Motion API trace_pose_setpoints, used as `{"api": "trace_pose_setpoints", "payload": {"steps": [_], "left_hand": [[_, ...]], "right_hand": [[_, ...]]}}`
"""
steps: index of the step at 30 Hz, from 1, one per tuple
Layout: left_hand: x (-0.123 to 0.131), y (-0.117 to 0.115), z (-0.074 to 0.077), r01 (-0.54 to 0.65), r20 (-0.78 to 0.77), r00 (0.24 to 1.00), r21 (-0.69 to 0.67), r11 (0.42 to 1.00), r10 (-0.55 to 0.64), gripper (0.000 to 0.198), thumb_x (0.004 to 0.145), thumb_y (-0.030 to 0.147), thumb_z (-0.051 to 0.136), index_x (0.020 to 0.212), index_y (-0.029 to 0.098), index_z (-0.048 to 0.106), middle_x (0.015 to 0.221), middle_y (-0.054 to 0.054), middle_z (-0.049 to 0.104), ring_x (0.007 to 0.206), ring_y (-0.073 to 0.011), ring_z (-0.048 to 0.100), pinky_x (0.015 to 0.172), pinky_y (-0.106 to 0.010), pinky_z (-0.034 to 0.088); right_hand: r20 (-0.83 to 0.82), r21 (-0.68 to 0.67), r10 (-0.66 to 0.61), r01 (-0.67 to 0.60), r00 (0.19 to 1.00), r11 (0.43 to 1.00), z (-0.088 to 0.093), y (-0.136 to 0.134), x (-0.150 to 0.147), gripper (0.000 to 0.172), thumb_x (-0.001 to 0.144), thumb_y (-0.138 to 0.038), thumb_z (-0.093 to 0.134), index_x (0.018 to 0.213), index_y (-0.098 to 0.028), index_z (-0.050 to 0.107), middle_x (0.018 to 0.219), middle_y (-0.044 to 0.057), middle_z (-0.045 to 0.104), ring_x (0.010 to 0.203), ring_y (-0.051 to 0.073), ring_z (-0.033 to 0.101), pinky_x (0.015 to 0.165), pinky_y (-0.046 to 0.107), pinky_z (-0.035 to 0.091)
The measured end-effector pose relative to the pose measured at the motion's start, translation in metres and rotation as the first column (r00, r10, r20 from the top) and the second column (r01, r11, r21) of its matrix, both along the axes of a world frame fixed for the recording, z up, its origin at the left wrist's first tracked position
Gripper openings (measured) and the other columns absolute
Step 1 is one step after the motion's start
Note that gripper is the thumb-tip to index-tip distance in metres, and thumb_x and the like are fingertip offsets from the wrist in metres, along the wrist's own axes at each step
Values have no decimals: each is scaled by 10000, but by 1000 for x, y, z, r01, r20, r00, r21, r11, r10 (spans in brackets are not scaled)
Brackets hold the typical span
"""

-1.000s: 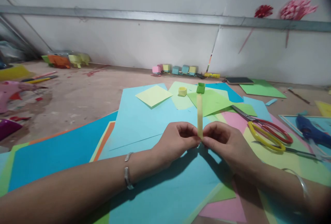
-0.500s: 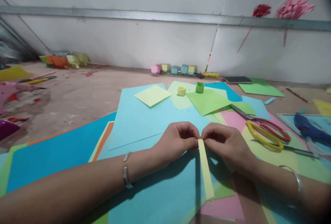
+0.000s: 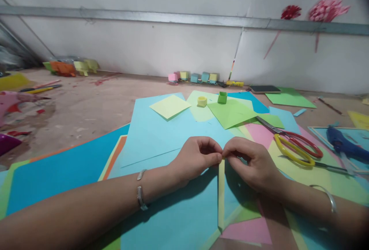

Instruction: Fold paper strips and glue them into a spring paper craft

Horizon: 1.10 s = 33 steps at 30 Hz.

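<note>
Both hands meet at the middle of the view over a spread of coloured paper sheets [image 3: 161, 134]. My left hand [image 3: 196, 157] and my right hand [image 3: 251, 161] each pinch the top end of a narrow pale yellow paper strip [image 3: 221, 196]. The strip hangs down from the fingertips toward me, almost straight, its lower end over the light blue and pink sheets. A metal bangle sits on each wrist.
Red and yellow scissors [image 3: 296, 148] lie right of my hands, a blue glue gun [image 3: 344, 146] further right. Small yellow [image 3: 202, 101] and green [image 3: 222, 97] folded paper cups stand beyond, with paper cubes [image 3: 196, 77] by the wall. Craft clutter [image 3: 17, 100] lies at far left.
The strip stood upright above my fingers a second ago; it has been flipped down toward me and now hangs nearly vertical, slightly straighter than half a second ago. My hands stayed in place.
</note>
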<state>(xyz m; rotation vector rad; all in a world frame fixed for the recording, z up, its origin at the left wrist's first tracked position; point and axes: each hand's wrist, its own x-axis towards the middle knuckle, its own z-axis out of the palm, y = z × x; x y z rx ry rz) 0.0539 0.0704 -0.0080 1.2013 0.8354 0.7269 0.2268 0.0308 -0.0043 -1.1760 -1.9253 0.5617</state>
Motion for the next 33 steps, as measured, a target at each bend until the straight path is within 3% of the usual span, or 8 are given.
{"api": "trace_pose_setpoints", "payload": {"steps": [7,11,14,17,20,24,28,33], "left_hand": [[2,-1,-2,15,17,1000,52,999,-16,270,586,142,761,820,134,627,615,8,611,562,-101,545,552,-232,414],[2,-4,-2,7,11,1000,72,997,-7,261,589,133,745,813,133,610,593,17,603,548,-94,527,547,-230,402],[2,-4,-1,-3,31,1000,28,1000,2,246,584,148,745,782,135,600,574,25,587,536,-90,516,555,-239,406],[2,-1,0,-55,47,997,-36,998,57,251,586,167,755,769,145,584,564,29,581,517,-89,520,546,-243,404],[2,1,1,-111,65,991,-68,991,116,248,591,166,765,744,150,571,565,31,583,497,-86,534,540,-240,405],[2,0,2,-127,119,983,-95,987,138,239,574,157,783,682,147,570,576,33,580,512,-86,550,555,-241,441],[3,-1,0,-140,156,976,-103,985,155,228,566,146,789,637,144,572,562,32,583,513,-82,551,550,-231,439],[3,-1,-2,-119,190,973,-79,990,132,211,566,141,788,632,147,588,568,9,623,552,-104,574,591,-253,457]], "right_hand": [[-136,-298,-108,63,985,953,2,-3,-5,38,782,-206,574,765,-203,541,651,-32,518,575,113,475,525,243,400],[-157,-330,-96,39,983,943,0,-1,-5,74,761,-181,574,751,-207,506,629,-53,466,545,99,431,490,230,369],[-72,-242,-56,37,996,969,1,-1,-3,73,797,-162,556,744,-207,533,628,-42,501,564,111,463,520,239,395],[38,-7,4,-4,999,1000,1,0,2,104,862,-145,512,825,-205,589,744,6,613,680,143,563,628,266,463],[131,202,66,-92,989,975,-1,2,5,184,882,-107,480,902,-212,629,883,50,657,810,165,622,714,282,503],[145,262,34,-72,989,962,-1,3,3,152,890,-136,523,852,-225,640,857,46,666,762,159,637,674,277,517],[52,183,10,-19,999,983,0,3,-1,110,873,-166,557,812,-220,631,821,42,676,760,173,633,685,302,513],[-165,-118,-89,70,982,991,-2,3,-5,50,818,-220,602,770,-206,610,753,21,649,683,159,613,621,280,502]]}}
